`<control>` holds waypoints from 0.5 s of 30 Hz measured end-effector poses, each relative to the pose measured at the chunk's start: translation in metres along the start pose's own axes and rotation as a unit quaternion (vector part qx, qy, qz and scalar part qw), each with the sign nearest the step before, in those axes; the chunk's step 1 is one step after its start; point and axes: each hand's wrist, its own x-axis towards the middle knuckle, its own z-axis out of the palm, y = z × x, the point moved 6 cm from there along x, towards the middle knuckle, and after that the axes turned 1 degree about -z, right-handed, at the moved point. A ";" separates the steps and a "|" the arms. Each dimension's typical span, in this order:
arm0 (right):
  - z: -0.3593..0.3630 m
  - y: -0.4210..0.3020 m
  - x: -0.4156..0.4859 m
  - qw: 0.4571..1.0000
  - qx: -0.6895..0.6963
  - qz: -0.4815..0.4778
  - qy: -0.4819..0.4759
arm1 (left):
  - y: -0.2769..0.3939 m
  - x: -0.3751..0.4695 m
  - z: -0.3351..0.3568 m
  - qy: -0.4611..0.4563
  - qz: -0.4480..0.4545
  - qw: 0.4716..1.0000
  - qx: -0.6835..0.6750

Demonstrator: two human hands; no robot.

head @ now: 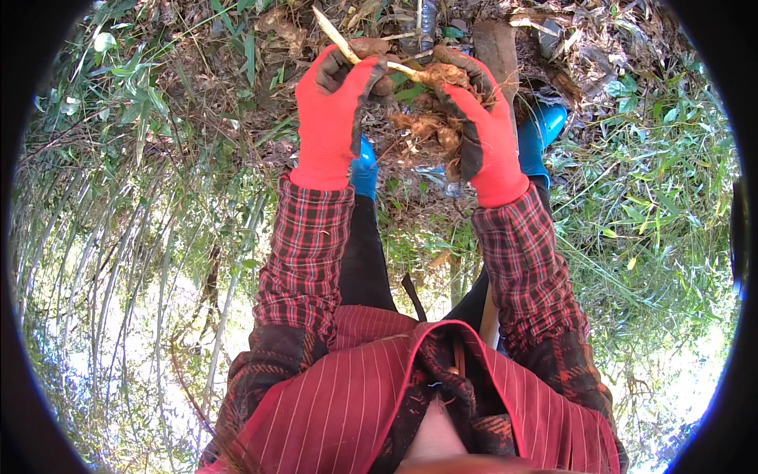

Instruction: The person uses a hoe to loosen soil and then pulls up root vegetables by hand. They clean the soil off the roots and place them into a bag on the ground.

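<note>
Both my hands wear red knit gloves with dark, soiled palms. My left hand [334,112] pinches a pale, slender stalk [334,32] between thumb and fingers. The stalk slants down to the right and joins a knobbly orange-brown rhizome [444,74]. My right hand [482,118] grips that rhizome. More of the rooty clump [435,127], with lumpy tubers and fine hairs, hangs beneath and beside the right palm. The fingertips of my right hand are partly hidden by the clump.
Below lies ground covered in dry leaf litter [284,35]. A flat brown slab [496,53], its material unclear, lies beyond my right hand, near a dark ribbed plastic bottle [427,23]. My blue boots [542,127] stand on either side. Green undergrowth [639,195] and thin stems [118,249] flank me.
</note>
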 end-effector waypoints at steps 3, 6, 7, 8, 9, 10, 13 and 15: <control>0.000 -0.002 -0.001 1.000 0.003 0.008 -0.008 | -0.004 0.001 -0.004 0.007 -0.025 1.000 0.011; 0.001 -0.004 -0.002 1.000 0.016 0.011 -0.014 | -0.004 0.003 -0.007 0.019 -0.030 0.998 0.057; 0.002 -0.004 -0.002 1.000 0.022 0.011 -0.016 | -0.002 0.003 -0.003 -0.003 -0.019 0.999 0.027; 0.001 -0.005 -0.002 1.000 0.025 0.009 -0.014 | -0.001 0.002 0.000 -0.010 -0.021 1.000 -0.002; 0.001 -0.006 -0.002 1.000 0.028 0.006 -0.011 | -0.001 0.001 0.004 -0.026 -0.022 0.999 -0.036; 0.001 -0.007 -0.002 0.999 0.031 0.004 -0.009 | 0.001 0.000 0.006 -0.018 -0.023 0.999 -0.024; 0.001 -0.006 -0.004 0.999 0.053 0.010 -0.008 | 0.006 -0.002 0.013 -0.008 -0.026 1.000 -0.002; -0.001 -0.007 -0.004 0.999 0.053 0.001 -0.001 | 0.008 -0.003 0.016 0.004 -0.026 1.000 0.005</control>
